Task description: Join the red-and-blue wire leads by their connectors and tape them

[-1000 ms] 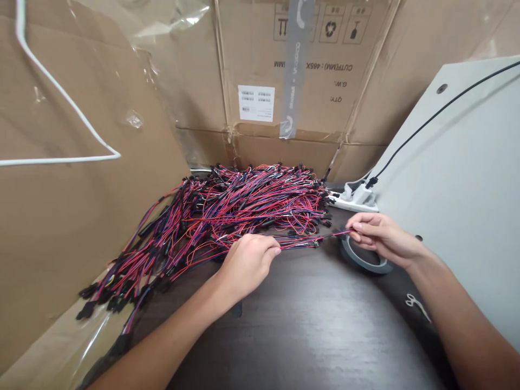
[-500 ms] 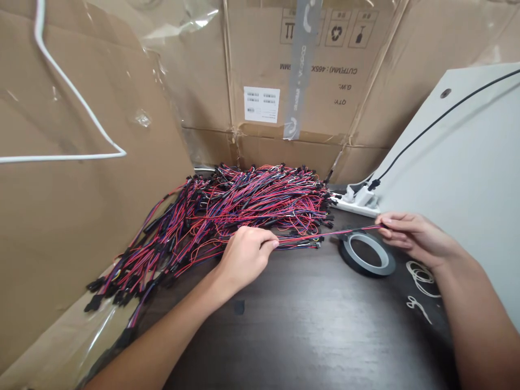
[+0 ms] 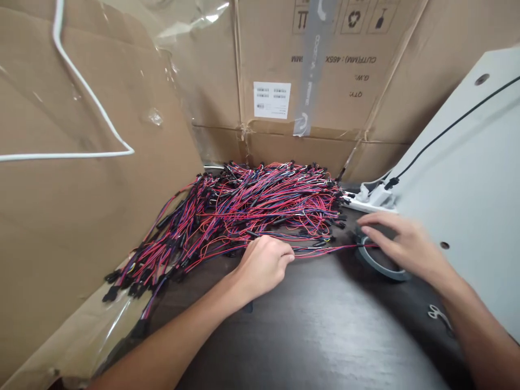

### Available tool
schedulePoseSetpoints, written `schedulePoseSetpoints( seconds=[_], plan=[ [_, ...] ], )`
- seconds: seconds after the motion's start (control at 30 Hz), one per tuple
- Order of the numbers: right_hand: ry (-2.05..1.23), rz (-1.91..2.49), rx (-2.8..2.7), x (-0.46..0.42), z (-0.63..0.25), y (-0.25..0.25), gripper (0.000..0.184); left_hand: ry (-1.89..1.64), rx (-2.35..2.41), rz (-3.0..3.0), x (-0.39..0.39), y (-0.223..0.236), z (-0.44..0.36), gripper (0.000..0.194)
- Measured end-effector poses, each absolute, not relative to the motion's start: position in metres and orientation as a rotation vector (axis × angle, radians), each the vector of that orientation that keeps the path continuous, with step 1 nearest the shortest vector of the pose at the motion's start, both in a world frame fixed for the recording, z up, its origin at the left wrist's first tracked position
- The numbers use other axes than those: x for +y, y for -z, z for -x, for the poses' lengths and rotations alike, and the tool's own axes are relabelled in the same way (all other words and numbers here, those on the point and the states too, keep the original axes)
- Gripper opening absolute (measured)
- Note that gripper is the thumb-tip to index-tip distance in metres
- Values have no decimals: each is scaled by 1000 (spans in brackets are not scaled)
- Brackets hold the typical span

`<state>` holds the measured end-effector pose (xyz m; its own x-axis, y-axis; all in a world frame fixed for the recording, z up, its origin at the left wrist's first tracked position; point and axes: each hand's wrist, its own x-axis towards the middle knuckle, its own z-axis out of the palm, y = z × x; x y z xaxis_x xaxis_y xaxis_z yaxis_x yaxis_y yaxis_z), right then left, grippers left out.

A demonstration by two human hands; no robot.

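My left hand [image 3: 266, 265] is closed at the front edge of the wire pile, its fingertips curled around a thin red and dark cable [image 3: 325, 251] low over the table. The grip itself is partly hidden behind the knuckles. That cable runs right, its far end crossing the roll of tape [image 3: 382, 269] beneath my right hand [image 3: 396, 241]. Thumb and fingers of the right hand are apart there, with nothing visibly pinched. Behind lies a large heap of red, blue and black cables [image 3: 276, 197] with black connectors, spilling toward the left.
Cardboard boxes [image 3: 219, 92] wall off the back and left. A white power strip [image 3: 368, 204] with plugs lies at the back right, beside a white panel [image 3: 467, 162]. A pale twisted tie [image 3: 439, 314] rests on the dark table [image 3: 317, 330] near my right forearm.
The taut cable has come down toward the table. My right hand has opened from its pinch on the cable's end and now hovers over the tape roll. The view has shifted slightly.
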<state>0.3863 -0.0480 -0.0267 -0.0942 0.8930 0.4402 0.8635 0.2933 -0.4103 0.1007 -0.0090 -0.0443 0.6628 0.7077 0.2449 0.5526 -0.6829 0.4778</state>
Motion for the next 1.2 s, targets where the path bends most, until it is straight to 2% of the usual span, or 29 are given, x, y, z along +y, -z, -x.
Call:
schedulePoseSetpoints(
  seconds=[0.13, 0.23, 0.57, 0.83, 1.0, 1.2],
  plan=[
    [-139, 1127, -2237, -56, -327, 33, 17, -604, 957, -2554, -12, 47, -102, 20],
    [-241, 1036, -2365, -59, -302, 42, 19, -635, 912, -2588, -14, 48, -103, 20],
    [-364, 1252, -2301, -58, -306, 55, 21, -723, 784, -2566, -14, 47, -105, 20],
    [-594, 1336, -2062, -58, -304, 46, 19, -779, 720, -2520, -13, 42, -105, 20],
    [-749, 1367, -1984, -58, -305, 44, 20, -822, 648, -2519, -12, 46, -105, 13],
    [-959, 1453, -1786, -54, -306, 42, 19, -787, 674, -2517, -11, 45, -105, 17]
  ],
)
